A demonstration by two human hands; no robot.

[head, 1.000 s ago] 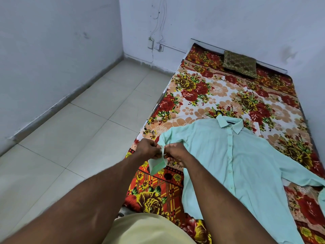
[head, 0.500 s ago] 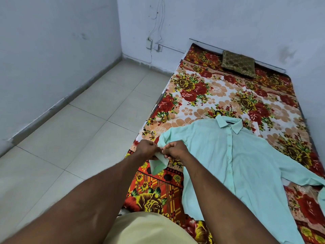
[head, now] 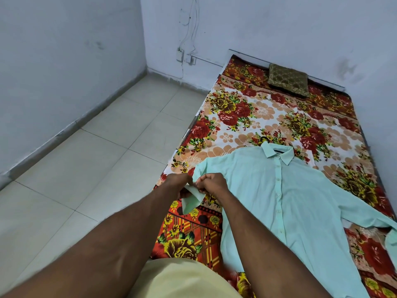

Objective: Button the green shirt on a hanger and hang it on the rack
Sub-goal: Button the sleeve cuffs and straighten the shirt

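The pale green shirt (head: 285,201) lies flat, front up, on the flowered bed (head: 242,117), its placket closed down the middle. A dark hanger hook (head: 263,138) shows just above the collar. The shirt's left sleeve ends at the bed's left edge, where both hands meet. My left hand (head: 179,183) pinches the sleeve cuff (head: 192,200) from the left. My right hand (head: 211,183) pinches the same cuff from the right, fingers curled. The cuff's end hangs below the hands. No rack is in view.
A brown patterned cushion (head: 289,79) lies at the bed's far end against the wall. Pale tiled floor (head: 103,164) spreads to the left of the bed. A wall socket with wires (head: 180,55) sits in the far corner. The shirt's other sleeve (head: 378,226) trails to the right.
Both hands stay at the cuff with only small finger shifts. The cuff's hanging end has dropped slightly lower and left.
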